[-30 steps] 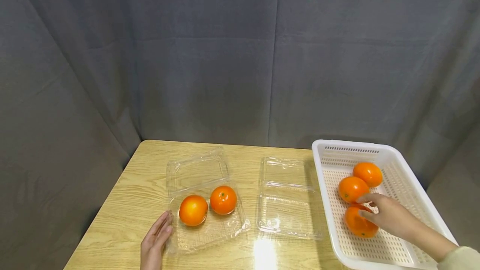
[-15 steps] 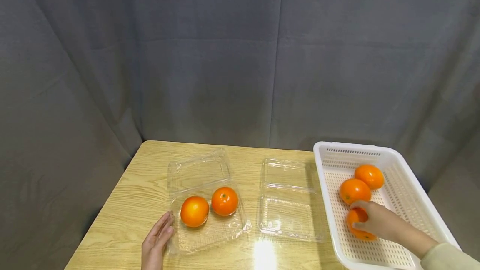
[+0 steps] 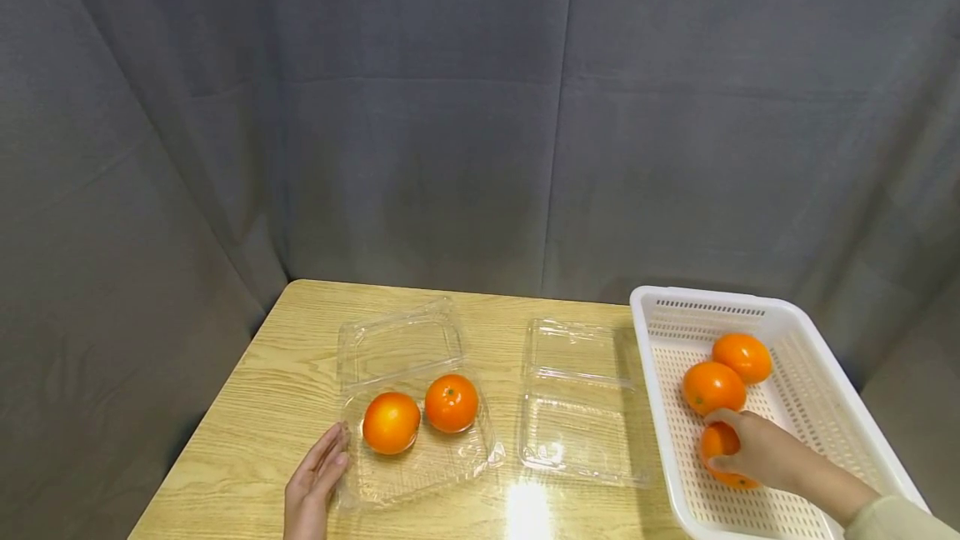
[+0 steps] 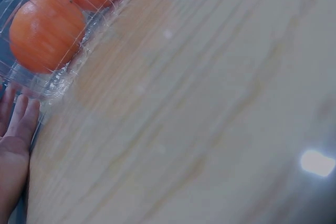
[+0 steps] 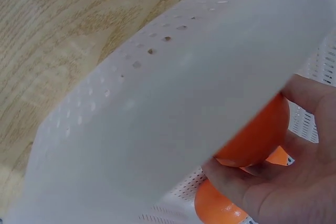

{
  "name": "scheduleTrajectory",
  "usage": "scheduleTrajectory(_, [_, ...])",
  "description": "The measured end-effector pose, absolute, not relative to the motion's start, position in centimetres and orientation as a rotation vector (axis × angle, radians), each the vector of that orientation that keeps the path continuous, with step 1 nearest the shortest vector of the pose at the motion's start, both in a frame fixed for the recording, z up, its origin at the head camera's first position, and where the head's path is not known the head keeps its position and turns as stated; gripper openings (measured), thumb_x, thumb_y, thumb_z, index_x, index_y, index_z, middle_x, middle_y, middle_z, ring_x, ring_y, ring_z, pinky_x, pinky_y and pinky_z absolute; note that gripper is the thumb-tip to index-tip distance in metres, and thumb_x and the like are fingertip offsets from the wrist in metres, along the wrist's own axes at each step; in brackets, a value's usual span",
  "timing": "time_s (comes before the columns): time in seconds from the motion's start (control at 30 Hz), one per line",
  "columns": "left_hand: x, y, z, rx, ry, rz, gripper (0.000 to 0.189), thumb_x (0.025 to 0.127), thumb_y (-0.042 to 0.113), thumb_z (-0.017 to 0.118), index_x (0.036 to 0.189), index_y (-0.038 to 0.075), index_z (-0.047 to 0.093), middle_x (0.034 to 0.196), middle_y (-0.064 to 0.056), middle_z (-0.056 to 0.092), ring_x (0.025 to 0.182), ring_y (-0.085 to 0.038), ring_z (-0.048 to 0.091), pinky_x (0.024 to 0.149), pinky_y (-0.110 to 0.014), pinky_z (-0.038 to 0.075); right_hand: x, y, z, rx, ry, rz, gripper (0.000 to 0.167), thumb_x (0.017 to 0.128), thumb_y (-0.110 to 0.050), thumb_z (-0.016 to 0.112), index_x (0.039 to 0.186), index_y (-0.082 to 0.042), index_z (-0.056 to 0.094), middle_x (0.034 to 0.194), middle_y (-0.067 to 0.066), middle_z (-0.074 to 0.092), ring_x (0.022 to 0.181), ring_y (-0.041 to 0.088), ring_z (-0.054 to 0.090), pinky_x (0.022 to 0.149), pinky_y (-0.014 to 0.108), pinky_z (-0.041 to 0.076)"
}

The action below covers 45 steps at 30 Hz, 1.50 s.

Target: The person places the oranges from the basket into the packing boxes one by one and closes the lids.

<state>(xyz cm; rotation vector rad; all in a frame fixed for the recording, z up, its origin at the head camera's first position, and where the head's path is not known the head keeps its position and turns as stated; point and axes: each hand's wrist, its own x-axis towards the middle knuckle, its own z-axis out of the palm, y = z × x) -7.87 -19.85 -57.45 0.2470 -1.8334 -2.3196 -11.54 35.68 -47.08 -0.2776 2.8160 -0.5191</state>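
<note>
Inside the white basket [image 3: 651, 407], my right hand [image 3: 768, 455] grips the nearest orange [image 3: 718, 440], thumb and fingers on either side. The right wrist view shows that orange [image 5: 257, 137] in my fingers, partly covered by the basket wall. Two other oranges lie behind it, one in the middle [image 3: 714, 387] and one farther back [image 3: 742, 358]. My left hand [image 3: 315, 482] touches the left side of a clear clamshell container [image 3: 420, 482] with fairly straight fingers. This container lies with its lid back and holds a left orange [image 3: 392, 423] and a right orange [image 3: 452, 403].
A second clear clamshell container [image 3: 573, 432], its lid folded back, lies between the first one and the basket. All of these stand on a wood-grain table [image 3: 247, 432]. Grey curtains [image 3: 420, 148] hang behind the table and at its sides.
My right hand has moved from hovering over the nearest orange to gripping it, with fingers round its far side. My left hand stays at the container. The head view has shifted slightly.
</note>
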Motion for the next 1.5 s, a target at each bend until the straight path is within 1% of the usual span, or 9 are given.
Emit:
scheduleTrajectory(0.13, [-7.8, -19.9, -57.5, 0.234, -1.818, -2.327, 0.055, 0.101, 0.006, 0.057, 0.144, -0.017, 0.034, 0.122, 0.017, 0.063, 0.115, 0.003, 0.057, 0.094, -0.015, 0.048, -11.4, 35.9, -47.1, -0.308, 2.832, -0.529, 0.046, 0.076, -0.017, 0.085, 0.112, 0.002, 0.063, 0.096, 0.005, 0.067, 0.084, 0.019, 0.058, 0.078, 0.044, 0.051])
scheduleTrajectory(0.43, [-7.8, -19.8, -57.4, 0.245, -1.829, -2.324, 0.056, 0.1, 0.007, 0.058, 0.144, -0.017, 0.033, 0.122, 0.018, 0.063, 0.115, 0.003, 0.057, 0.094, -0.015, 0.049, -10.8, 36.1, -46.3, -0.271, 2.835, -0.585, 0.048, 0.077, -0.022, 0.085, 0.115, 0.0, 0.065, 0.101, 0.008, 0.068, 0.092, 0.026, 0.062, 0.082, 0.054, 0.052])
scheduleTrajectory(0.53, [-7.9, -19.8, -57.4, 0.239, -1.821, -2.328, 0.055, 0.1, 0.006, 0.057, 0.144, -0.017, 0.034, 0.122, 0.017, 0.063, 0.115, 0.003, 0.057, 0.094, -0.016, 0.049, -10.7, 36.0, -45.8, -0.261, 2.854, -0.579, 0.05, 0.077, -0.023, 0.085, 0.116, 0.001, 0.064, 0.104, 0.012, 0.068, 0.094, 0.031, 0.063, 0.082, 0.058, 0.052])
scheduleTrajectory(0.7, [-7.9, -19.8, -57.5, 0.18, -1.809, -2.335, 0.052, 0.101, 0.002, 0.055, 0.144, -0.018, 0.033, 0.123, 0.016, 0.063, 0.115, 0.003, 0.057, 0.093, -0.015, 0.049, -10.3, 35.6, -45.0, -0.288, 2.937, -0.591, 0.053, 0.075, -0.024, 0.086, 0.116, 0.002, 0.065, 0.104, 0.015, 0.068, 0.093, 0.033, 0.063, 0.083, 0.061, 0.051])
scheduleTrajectory(0.8, [-7.9, -19.8, -57.5, 0.168, -1.809, -2.334, 0.051, 0.101, 0.002, 0.054, 0.144, -0.017, 0.033, 0.124, 0.016, 0.062, 0.116, 0.003, 0.057, 0.093, -0.015, 0.049, -10.1, 35.2, -44.5, -0.297, 2.984, -0.618, 0.054, 0.075, -0.024, 0.087, 0.117, 0.002, 0.065, 0.104, 0.015, 0.068, 0.091, 0.031, 0.063, 0.082, 0.059, 0.052])
scheduleTrajectory(0.93, [-7.9, -19.8, -57.4, 0.185, -1.814, -2.322, 0.051, 0.101, 0.002, 0.055, 0.144, -0.017, 0.035, 0.123, 0.016, 0.063, 0.116, 0.002, 0.057, 0.094, -0.015, 0.049, -9.9, 34.5, -43.6, -0.287, 3.014, -0.662, 0.058, 0.076, -0.024, 0.086, 0.121, 0.003, 0.063, 0.107, 0.019, 0.067, 0.094, 0.035, 0.064, 0.083, 0.062, 0.052])
scheduleTrajectory(1.13, [-7.8, -19.8, -57.4, 0.19, -1.832, -2.314, 0.052, 0.101, 0.003, 0.055, 0.144, -0.017, 0.033, 0.124, 0.016, 0.062, 0.116, 0.003, 0.057, 0.095, -0.015, 0.048, -9.8, 33.7, -42.0, -0.282, 3.075, -0.703, 0.064, 0.075, -0.02, 0.087, 0.126, 0.007, 0.059, 0.105, 0.026, 0.066, 0.089, 0.038, 0.064, 0.075, 0.059, 0.054])
scheduleTrajectory(1.27, [-7.9, -19.8, -57.4, 0.21, -1.841, -2.303, 0.053, 0.101, 0.004, 0.055, 0.144, -0.018, 0.033, 0.123, 0.017, 0.062, 0.115, 0.003, 0.057, 0.094, -0.016, 0.049, -9.6, 33.0, -41.1, -0.259, 3.104, -0.704, 0.064, 0.077, -0.024, 0.086, 0.128, 0.002, 0.058, 0.107, 0.027, 0.065, 0.085, 0.037, 0.064, 0.07, 0.055, 0.055])
scheduleTrajectory(1.5, [-7.9, -19.9, -57.3, 0.21, -1.836, -2.313, 0.053, 0.101, 0.004, 0.055, 0.144, -0.017, 0.033, 0.123, 0.018, 0.062, 0.115, 0.004, 0.057, 0.094, -0.014, 0.048, -9.3, 31.2, -39.9, -0.307, 3.151, -0.758, 0.057, 0.078, -0.025, 0.086, 0.125, -0.007, 0.061, 0.113, 0.025, 0.064, 0.088, 0.036, 0.063, 0.072, 0.055, 0.054])
